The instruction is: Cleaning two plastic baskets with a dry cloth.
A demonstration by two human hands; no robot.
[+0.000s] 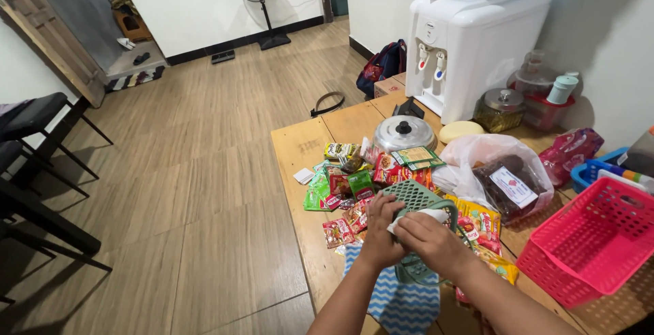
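Now both hands meet over the near part of the desk (300, 146): the left hand (379, 231) has its grip clenched on the rim of a green basket (413, 195), while the right hand (436, 241) presses a white cloth (417, 218) against it. Snack packets (347, 188) lie just beyond, a pink basket (593, 240) to the right.

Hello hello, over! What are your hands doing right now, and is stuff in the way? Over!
Left hand gripping green basket. Right hand pressing white cloth on its rim. Snack packets piled round it on the table; pink basket off to the side.
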